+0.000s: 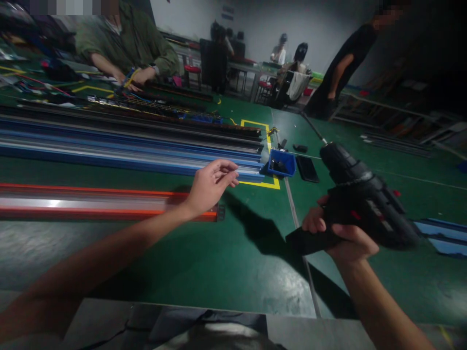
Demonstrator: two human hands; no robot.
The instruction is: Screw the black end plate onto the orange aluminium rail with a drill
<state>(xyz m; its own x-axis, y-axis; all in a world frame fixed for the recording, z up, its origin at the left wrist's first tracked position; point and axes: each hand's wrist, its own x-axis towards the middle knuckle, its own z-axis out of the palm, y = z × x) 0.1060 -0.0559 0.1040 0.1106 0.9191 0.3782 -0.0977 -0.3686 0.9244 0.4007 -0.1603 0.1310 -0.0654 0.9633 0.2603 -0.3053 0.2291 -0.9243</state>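
Note:
My right hand (348,238) is wrapped round the grip of a black cordless drill (365,194), raised above the table with its long bit pointing up and away to the left. Thumb and fingertips of my left hand (215,182) are pinched together; whatever they hold, if anything, is too small to make out. Below that hand lies an orange-edged metal channel (91,204) with a dark end cap (221,213). Past it, several blue profiles (146,158) run side by side. A blue bin (281,163) with small dark parts stands beyond my left hand.
A black phone-like slab (307,168) lies right of the bin. Blue pieces (445,236) rest at the right. Across the green table (219,272), a co-worker in a green jacket (134,39) handles wires. Another person in black (345,63) stands at the far right.

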